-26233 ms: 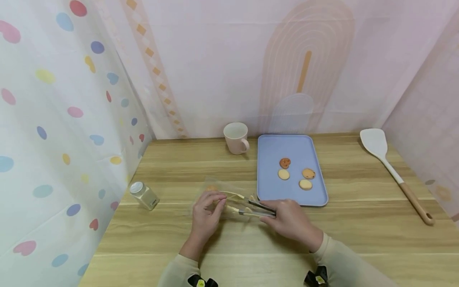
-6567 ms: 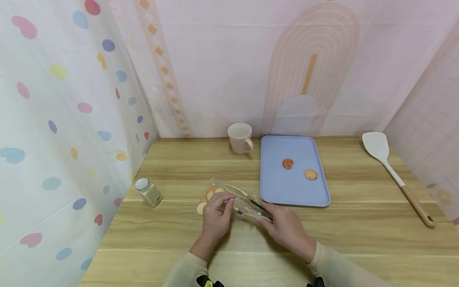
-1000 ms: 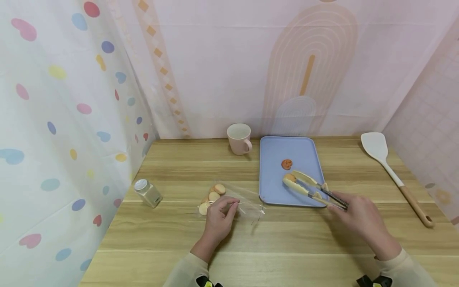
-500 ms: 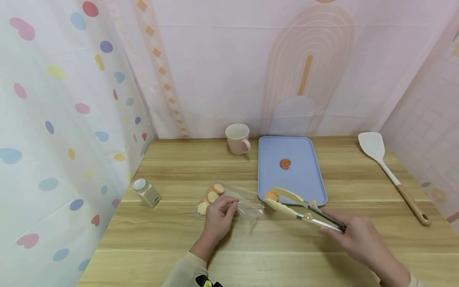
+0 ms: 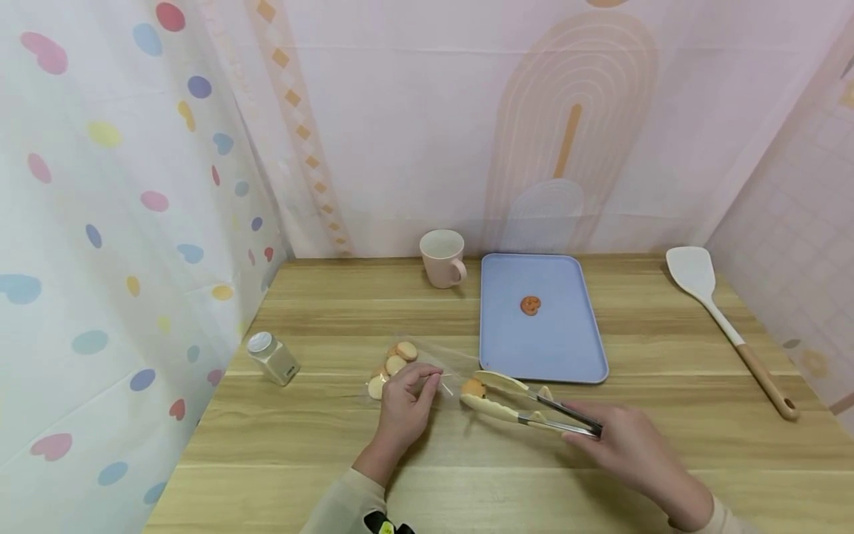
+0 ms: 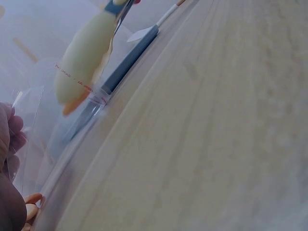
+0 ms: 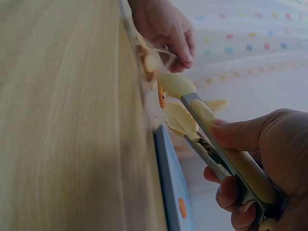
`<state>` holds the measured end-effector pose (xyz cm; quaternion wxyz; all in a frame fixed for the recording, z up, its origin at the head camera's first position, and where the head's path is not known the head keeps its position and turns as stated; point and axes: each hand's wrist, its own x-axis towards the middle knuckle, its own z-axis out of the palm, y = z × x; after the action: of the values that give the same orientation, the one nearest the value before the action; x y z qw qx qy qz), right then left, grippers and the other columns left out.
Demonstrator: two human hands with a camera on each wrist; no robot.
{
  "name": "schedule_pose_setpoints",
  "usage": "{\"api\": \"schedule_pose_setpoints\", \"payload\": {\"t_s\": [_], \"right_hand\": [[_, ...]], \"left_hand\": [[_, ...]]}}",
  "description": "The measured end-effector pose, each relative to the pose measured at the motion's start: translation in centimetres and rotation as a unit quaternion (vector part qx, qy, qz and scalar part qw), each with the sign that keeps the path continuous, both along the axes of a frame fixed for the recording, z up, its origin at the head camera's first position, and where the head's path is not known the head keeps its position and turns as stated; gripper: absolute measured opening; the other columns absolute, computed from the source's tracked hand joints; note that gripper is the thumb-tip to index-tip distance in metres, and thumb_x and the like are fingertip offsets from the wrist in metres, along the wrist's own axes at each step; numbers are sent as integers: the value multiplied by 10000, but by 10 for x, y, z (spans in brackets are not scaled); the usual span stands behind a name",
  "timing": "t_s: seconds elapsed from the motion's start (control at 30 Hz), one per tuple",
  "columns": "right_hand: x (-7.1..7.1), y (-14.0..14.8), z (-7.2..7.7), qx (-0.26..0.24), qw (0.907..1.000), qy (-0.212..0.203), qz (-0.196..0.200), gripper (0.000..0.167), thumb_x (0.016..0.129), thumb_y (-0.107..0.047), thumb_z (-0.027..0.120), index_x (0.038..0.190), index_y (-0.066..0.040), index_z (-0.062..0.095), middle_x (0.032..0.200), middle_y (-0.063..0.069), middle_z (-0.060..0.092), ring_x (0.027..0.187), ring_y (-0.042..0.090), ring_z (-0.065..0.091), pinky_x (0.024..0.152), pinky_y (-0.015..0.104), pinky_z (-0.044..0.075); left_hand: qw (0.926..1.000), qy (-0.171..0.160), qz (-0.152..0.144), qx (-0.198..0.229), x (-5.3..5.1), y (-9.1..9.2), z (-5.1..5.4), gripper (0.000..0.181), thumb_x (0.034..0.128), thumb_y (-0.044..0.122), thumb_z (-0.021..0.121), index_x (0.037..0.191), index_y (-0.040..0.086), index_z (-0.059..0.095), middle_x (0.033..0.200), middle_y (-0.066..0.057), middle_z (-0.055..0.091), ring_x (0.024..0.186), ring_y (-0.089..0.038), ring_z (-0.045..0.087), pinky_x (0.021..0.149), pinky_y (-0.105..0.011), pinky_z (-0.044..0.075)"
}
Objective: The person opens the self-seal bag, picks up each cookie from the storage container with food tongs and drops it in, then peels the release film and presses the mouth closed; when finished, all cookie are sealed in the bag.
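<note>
Right hand [image 5: 630, 449]: I am gripping one pair of tongs [image 5: 494, 410] by the handle end.
Left hand [image 5: 408, 404]: I am pinching the film of one clear bag [image 5: 454, 362]; my hands are working apart.
Room: the table [image 5: 507, 482] is stretching between the tongs and the near side of the view.
Tongs' axis: it is running right to left, slanting slightly away from me, the tips pointing left.
Speckled cookie [image 5: 474, 388]: one is sitting between those tips, by the bag's right end; whether film is covering it, I cannot tell.
Pale cookies [image 5: 395, 364]: three are showing at the bag's left end, others peeping out partly hidden.
Jar [image 5: 275, 361]: one is leaning left.
Tray [image 5: 542, 356]: its long sides are running away from me, its near edge lying just beyond the tongs; it is carrying one pretzel-shaped cookie [image 5: 531, 309].
Spatula [image 5: 726, 322]: one is lying rightward, blade pointing away.
Mug [image 5: 442, 270]: one is standing beside the tray's far left corner.
</note>
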<state>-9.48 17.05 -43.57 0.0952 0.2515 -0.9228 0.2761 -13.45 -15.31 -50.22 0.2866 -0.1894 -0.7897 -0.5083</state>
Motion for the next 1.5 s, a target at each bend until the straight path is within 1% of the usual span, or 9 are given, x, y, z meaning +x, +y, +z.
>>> {"api": "schedule_pose_setpoints", "payload": {"t_s": [0.1, 0.23, 0.37, 0.43, 0.53, 0.77, 0.93, 1.2, 1.5], "right_hand": [[-8, -12, -4, 104, 9998, -162, 101, 415, 759, -248, 819, 1158, -208, 710, 576, -201, 395, 483, -51, 304, 425, 184, 291], [-21, -30, -11, 188, 9992, -242, 269, 417, 783, -264, 801, 1183, -215, 696, 616, -184, 499, 517, -29, 376, 452, 192, 329], [-31, -46, -17, 183, 9988, -81, 445, 408, 786, -269, 801, 1174, -194, 699, 879, -99, 696, 662, 2, 544, 566, 233, 466], [-35, -54, -19, 144, 9987, 51, 493, 408, 781, -264, 806, 1166, -178, 703, 1012, -53, 714, 770, 36, 623, 649, 271, 523], [-38, -62, -22, 77, 9984, 229, 520, 409, 773, -247, 814, 1155, -144, 708, 1063, -12, 712, 885, 105, 674, 725, 316, 553], [-43, -75, -26, 28, 9982, 417, 437, 411, 764, -239, 823, 1139, -114, 711, 1072, 20, 713, 903, 149, 689, 740, 343, 557], [-45, -83, -29, -25, 9981, 446, 433, 425, 762, -244, 824, 1145, -101, 706, 1076, 33, 711, 918, 160, 687, 749, 352, 556], [-48, -91, -32, 18, 9978, 507, 437, 447, 766, -256, 822, 1165, -100, 697, 1082, 42, 710, 924, 175, 688, 755, 357, 555], [-49, -95, -32, 2, 9973, 563, 466, 468, 762, -258, 825, 1175, -86, 688, 1098, 59, 704, 955, 194, 684, 781, 360, 552]], "left_hand": [[10000, 55, 2, 44, 0, 0, -1, 72, 915, 9, 628, 914, -3, 699, 908, -48, 696, 872, -196, 659, 808, -240, 505], [9998, 139, 38, 101, 0, 1, 0, 64, 889, -39, 641, 906, -13, 697, 897, -87, 696, 862, -226, 661, 818, -223, 497], [9995, 273, 55, 158, 3, 4, 7, 83, 856, -105, 642, 887, -43, 686, 872, -135, 689, 841, -269, 659, 812, -232, 502], [9993, 320, 40, 174, 6, 5, 15, 93, 846, -127, 638, 879, -51, 681, 864, -151, 684, 829, -278, 657, 801, -230, 505], [9992, 350, 31, 167, 11, 8, 27, 98, 840, -143, 633, 872, -61, 676, 856, -162, 679, 812, -279, 654, 782, -215, 505], [9991, 396, 89, 136, 17, 10, 39, 95, 833, -154, 632, 862, -72, 669, 863, -161, 678, 816, -293, 653, 768, -269, 520], [9989, 435, 110, 161, 15, 9, 35, 92, 831, -152, 637, 866, -74, 673, 863, -165, 682, 811, -302, 655, 756, -291, 523], [9988, 427, 82, 221, 3, 4, 6, 100, 849, -109, 648, 892, -29, 690, 896, -129, 693, 852, -274, 657, 817, -212, 497], [9993, 329, 71, 174, 2, 2, 5, 59, 900, -15, 636, 906, -8, 695, 926, -65, 697, 886, -214, 654, 825, -217, 497]]}}
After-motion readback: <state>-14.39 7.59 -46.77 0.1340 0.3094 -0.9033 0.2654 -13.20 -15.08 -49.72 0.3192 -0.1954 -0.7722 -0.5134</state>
